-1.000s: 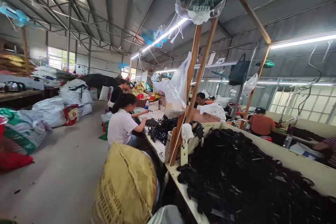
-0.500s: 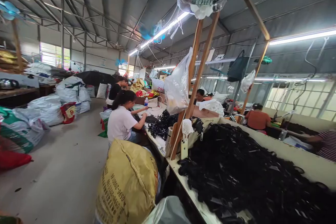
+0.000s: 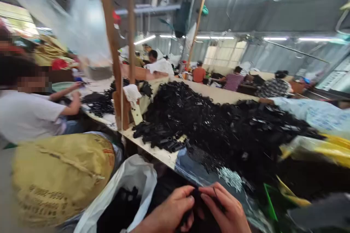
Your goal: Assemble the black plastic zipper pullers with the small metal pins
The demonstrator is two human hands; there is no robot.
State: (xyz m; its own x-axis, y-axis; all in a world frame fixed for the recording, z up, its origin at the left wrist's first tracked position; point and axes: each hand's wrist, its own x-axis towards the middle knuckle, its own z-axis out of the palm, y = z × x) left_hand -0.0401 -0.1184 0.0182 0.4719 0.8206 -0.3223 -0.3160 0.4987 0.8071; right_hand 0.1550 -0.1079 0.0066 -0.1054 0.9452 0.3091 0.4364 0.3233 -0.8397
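Note:
My left hand (image 3: 175, 207) and my right hand (image 3: 225, 205) meet at the bottom middle, fingers pinched together on a small black piece (image 3: 195, 197) whose exact kind is too blurred to make out. Just beyond them, a little heap of shiny silver metal bits (image 3: 231, 179) lies on a blue-grey sheet (image 3: 188, 165). A large mound of black parts (image 3: 213, 120), some of them tube-like, covers the bench behind. Left of my hands, an open white sack (image 3: 147, 176) holds more black pieces.
A full yellow woven sack (image 3: 62, 174) stands at the left, near a seated co-worker in a light shirt (image 3: 30, 113). Wooden posts (image 3: 116, 62) rise from the bench corner. At the right lie yellow plastic (image 3: 333, 149) and a green edge (image 3: 269, 200).
The view has swung right and down. My hands, out of sight before, now show at the bottom with the black piece. The silver bits and white sack's open mouth have come into view.

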